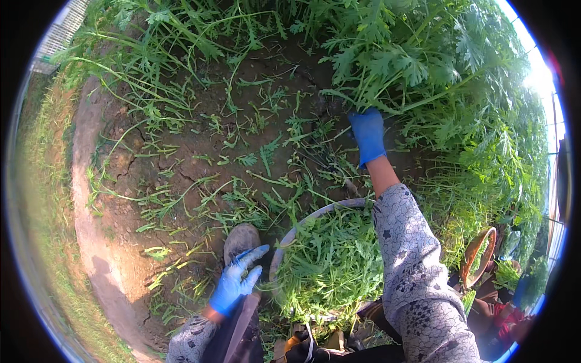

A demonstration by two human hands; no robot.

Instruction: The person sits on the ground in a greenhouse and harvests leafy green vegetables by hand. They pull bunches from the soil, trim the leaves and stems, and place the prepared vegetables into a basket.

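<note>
My right hand (366, 131), in a blue glove, reaches forward to the base of tall leafy green plants (399, 68). Its fingers are curled at the stems, but leaves and the back of the hand hide what they hold. My left hand (238, 277), also gloved in blue, is beside my knee with thumb and fingers apart and nothing in it. Between my arms stands a round tub (290, 236) with a pale rim, heaped with cut greens (331, 267).
Cut stems and loose leaves lie over the cracked soil (181, 154). My shoe (240, 240) is left of the tub. A bare dirt path (91, 195) curves along the left. At the lower right, another person (508, 317) is near an orange-brown basket (464, 267).
</note>
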